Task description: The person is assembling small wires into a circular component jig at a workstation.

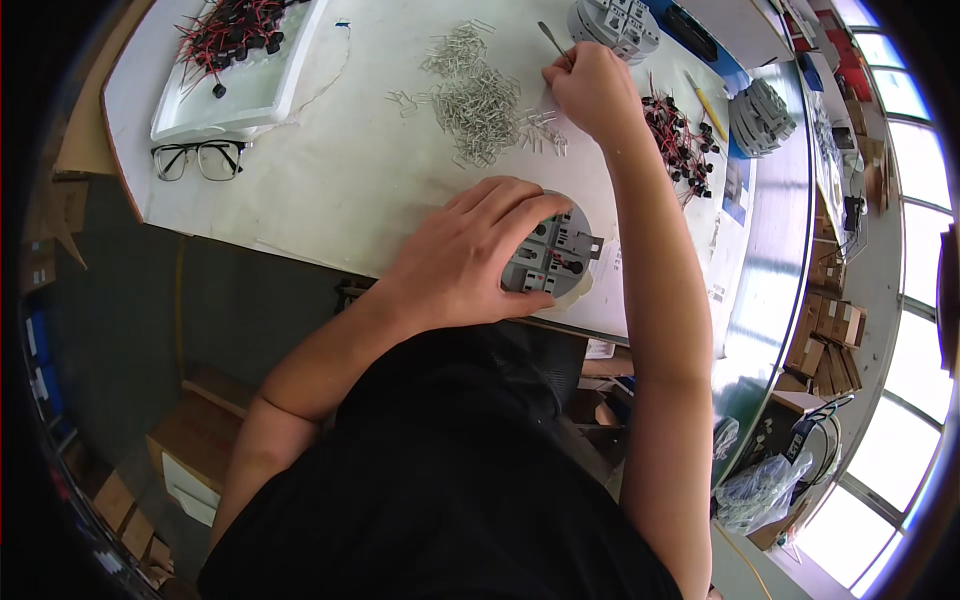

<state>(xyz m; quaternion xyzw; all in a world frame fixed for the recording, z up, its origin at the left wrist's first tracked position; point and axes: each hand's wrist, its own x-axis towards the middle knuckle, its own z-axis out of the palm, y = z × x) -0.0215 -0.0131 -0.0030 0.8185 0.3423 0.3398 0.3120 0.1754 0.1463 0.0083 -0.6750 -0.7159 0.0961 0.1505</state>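
My left hand (465,250) is wrapped round a round grey plastic part (540,262) near the table's front edge, thumb on its near side and fingers over its far side. Small moulded compartments cover the part's top, and a small black piece with red wire sits in it. Farther off, my right hand (598,92) is closed on a thin metal tool (548,38) whose flattened tip sticks out to the upper left. Left of that hand lies a loose heap of small bent metal pins (480,115). Just beyond it stands a stack of round grey parts (612,30).
Small black components with red wires (685,150) lie right of my right forearm, beside a yellow-handled tool (708,105). Another grey stack (762,118) stands farther right. A white foam tray (255,85) holds more wired components at the left, with eyeglasses (200,160) before it.
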